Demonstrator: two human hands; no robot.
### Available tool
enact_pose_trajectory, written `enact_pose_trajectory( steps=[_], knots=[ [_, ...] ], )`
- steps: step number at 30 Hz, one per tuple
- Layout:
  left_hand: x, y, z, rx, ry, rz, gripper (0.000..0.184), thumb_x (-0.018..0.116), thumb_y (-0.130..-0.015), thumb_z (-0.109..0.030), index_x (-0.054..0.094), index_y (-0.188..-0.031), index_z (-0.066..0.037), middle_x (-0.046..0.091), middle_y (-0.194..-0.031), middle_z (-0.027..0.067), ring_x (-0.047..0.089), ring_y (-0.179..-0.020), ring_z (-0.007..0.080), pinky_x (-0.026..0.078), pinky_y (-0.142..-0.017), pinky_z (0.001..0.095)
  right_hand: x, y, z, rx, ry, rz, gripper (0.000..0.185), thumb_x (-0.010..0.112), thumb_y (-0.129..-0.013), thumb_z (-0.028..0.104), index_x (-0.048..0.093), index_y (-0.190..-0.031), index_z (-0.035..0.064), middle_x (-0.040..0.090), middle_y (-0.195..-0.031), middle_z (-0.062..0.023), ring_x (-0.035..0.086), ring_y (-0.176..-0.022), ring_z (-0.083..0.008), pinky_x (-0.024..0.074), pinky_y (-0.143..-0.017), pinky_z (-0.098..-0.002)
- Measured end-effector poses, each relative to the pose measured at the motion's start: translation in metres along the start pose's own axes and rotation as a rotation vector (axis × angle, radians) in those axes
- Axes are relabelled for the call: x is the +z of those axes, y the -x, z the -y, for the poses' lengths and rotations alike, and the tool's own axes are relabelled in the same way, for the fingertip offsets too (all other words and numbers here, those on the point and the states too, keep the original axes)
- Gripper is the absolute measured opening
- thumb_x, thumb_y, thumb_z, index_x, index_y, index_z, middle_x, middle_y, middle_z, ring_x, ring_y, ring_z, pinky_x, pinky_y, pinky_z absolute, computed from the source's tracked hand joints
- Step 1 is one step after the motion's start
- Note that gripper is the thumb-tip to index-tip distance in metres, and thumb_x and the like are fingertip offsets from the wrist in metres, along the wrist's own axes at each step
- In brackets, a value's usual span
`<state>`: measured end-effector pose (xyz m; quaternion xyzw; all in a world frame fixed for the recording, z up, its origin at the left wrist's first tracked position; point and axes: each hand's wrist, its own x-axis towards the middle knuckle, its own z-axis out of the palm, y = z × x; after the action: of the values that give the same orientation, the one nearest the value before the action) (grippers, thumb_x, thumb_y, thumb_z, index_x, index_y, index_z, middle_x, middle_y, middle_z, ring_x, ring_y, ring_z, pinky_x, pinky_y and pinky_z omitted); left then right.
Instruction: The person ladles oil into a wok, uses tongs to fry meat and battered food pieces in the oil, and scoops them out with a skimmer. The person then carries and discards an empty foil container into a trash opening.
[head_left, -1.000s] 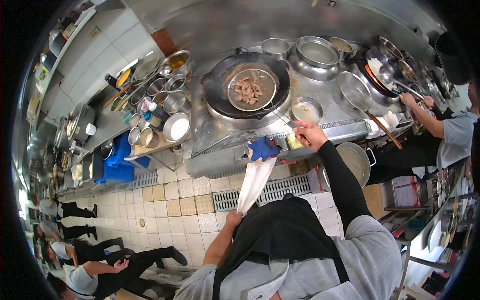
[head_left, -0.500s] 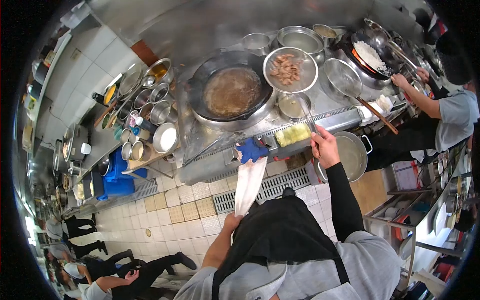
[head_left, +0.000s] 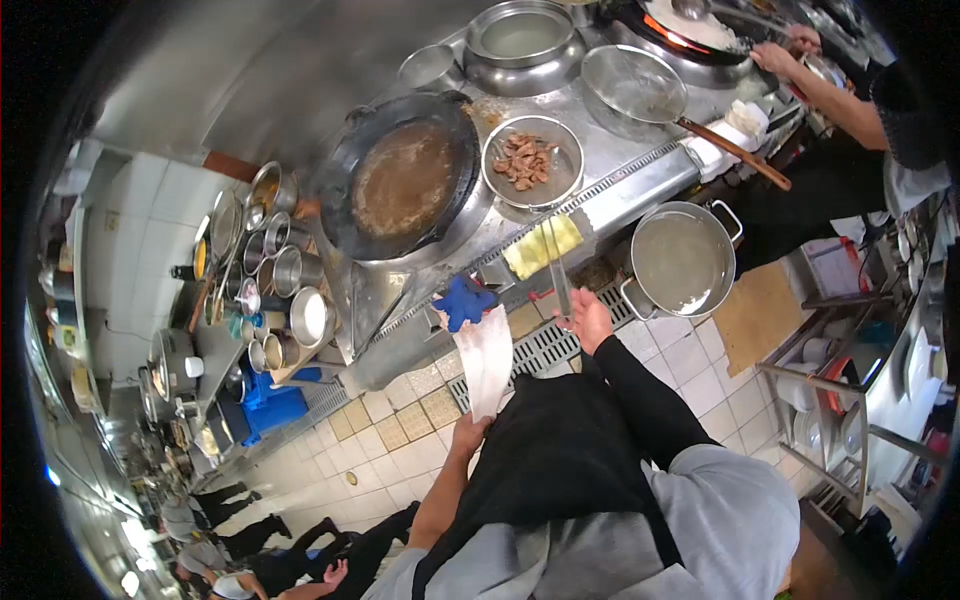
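Steel cooking surface (head_left: 605, 165): big wok (head_left: 405, 185) on it, brown liquid inside, no meat visible. Strainer (head_left: 568, 165) is just right of wok, meat in it; can't tell if it's resting or held up, underside hidden. White cloth (head_left: 485, 360): near end gripped by left hand (head_left: 472, 435). Right hand (head_left: 588, 320) has fingers round strainer handle's end. Meat (head_left: 524, 160) piled mid-mesh. Reads as the draining step; next move calls for a level strainer.
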<state>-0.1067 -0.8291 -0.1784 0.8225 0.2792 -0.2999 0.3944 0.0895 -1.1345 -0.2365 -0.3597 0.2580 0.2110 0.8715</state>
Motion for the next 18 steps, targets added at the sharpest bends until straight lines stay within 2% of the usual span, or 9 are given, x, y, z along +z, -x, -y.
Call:
enact_pose_trajectory(
  steps=[1,2,5,8,11,12,15,16,18],
  knots=[
    [0.000,0.001,-0.001,0.023,-0.004,-0.004,0.040,0.061,-0.079,-0.029,0.067,-0.105,0.001,0.070,-0.093,0.0146,0.067,-0.089,0.0262,0.049,-0.081,0.0353,-0.021,-0.016,-0.018,-0.017,0.074,-0.048,0.029,0.048,-0.096,0.026,0.053,-0.118,0.0077,0.063,-0.099,-0.0111,0.064,-0.077,-0.0211,0.0538,-0.064,-0.0346],
    [0.000,0.002,-0.004,0.045,-0.009,-0.008,0.039,0.061,-0.081,-0.028,0.066,-0.106,0.001,0.071,-0.094,0.0141,0.067,-0.090,0.0254,0.049,-0.082,0.0348,-0.022,-0.021,-0.019,0.025,0.469,-0.194,0.026,0.052,-0.091,0.020,0.056,-0.114,0.0074,0.064,-0.099,-0.0128,0.063,-0.087,-0.0271,0.0528,-0.077,-0.0393],
    [0.002,0.021,-0.024,0.028,-0.005,-0.014,0.038,0.061,-0.082,-0.027,0.066,-0.108,0.001,0.071,-0.096,0.0137,0.067,-0.091,0.0252,0.049,-0.083,0.0341,-0.034,-0.050,-0.044,-0.595,1.466,0.001,0.036,0.055,-0.081,0.012,0.056,-0.116,0.0048,0.062,-0.104,-0.0135,0.060,-0.098,-0.0325,0.0491,-0.086,-0.0429],
    [0.003,0.038,-0.024,0.035,-0.043,0.011,0.035,0.060,-0.083,-0.023,0.066,-0.108,0.000,0.071,-0.096,0.0124,0.066,-0.091,0.0208,0.049,-0.082,0.0332,-0.018,-0.074,-0.042,-0.763,1.685,0.212,0.043,0.039,-0.091,0.019,0.051,-0.127,-0.0007,0.051,-0.133,-0.0177,0.049,-0.118,-0.0366,0.0406,-0.097,-0.0477],
    [0.005,0.046,-0.005,-0.024,-0.047,0.000,0.033,0.060,-0.082,-0.021,0.065,-0.106,0.001,0.070,-0.097,0.0134,0.065,-0.092,0.0191,0.049,-0.082,0.0330,-0.010,-0.096,-0.054,-0.639,2.063,0.051,0.043,0.035,-0.095,0.022,0.050,-0.130,0.0021,0.048,-0.136,-0.0147,0.036,-0.131,-0.0327,0.0299,-0.106,-0.0475],
    [0.006,0.051,0.002,-0.053,-0.050,-0.010,0.033,0.060,-0.081,-0.020,0.065,-0.106,0.002,0.070,-0.098,0.0139,0.064,-0.093,0.0186,0.049,-0.082,0.0330,-0.003,-0.097,-0.041,-0.285,2.066,0.181,0.055,0.041,-0.091,0.026,0.038,-0.141,0.0054,0.030,-0.149,-0.0147,0.022,-0.140,-0.0316,0.0215,-0.108,-0.0567],
    [0.005,0.049,0.056,-0.030,0.165,-0.046,0.034,0.060,-0.080,-0.019,0.063,-0.106,0.003,0.069,-0.099,0.0154,0.064,-0.092,0.0197,0.049,-0.083,0.0333,-0.026,-0.103,-0.057,-0.321,2.316,0.175,0.057,0.036,-0.094,0.024,0.027,-0.147,0.0061,0.020,-0.155,-0.0129,0.019,-0.142,-0.0305,0.0212,-0.108,-0.0569],
    [0.003,0.054,0.040,-0.011,0.070,-0.052,0.035,0.059,-0.080,-0.017,0.061,-0.109,0.004,0.069,-0.100,0.0152,0.064,-0.091,0.0195,0.049,-0.083,0.0328,-0.024,-0.100,-0.049,-0.218,2.318,0.258,0.056,0.031,-0.097,0.021,0.018,-0.150,0.0054,0.011,-0.158,-0.0111,0.015,-0.144,-0.0297,0.0206,-0.108,-0.0574],
    [0.001,0.061,-0.001,0.049,-0.037,-0.060,0.033,0.058,-0.081,-0.016,0.062,-0.107,0.004,0.069,-0.098,0.0140,0.064,-0.089,0.0187,0.049,-0.081,0.0322,-0.019,-0.103,-0.030,-0.060,2.153,0.263,0.056,0.030,-0.097,0.020,0.019,-0.150,0.0052,0.010,-0.158,-0.0116,0.016,-0.143,-0.0297,0.0211,-0.107,-0.0579]
  ],
)
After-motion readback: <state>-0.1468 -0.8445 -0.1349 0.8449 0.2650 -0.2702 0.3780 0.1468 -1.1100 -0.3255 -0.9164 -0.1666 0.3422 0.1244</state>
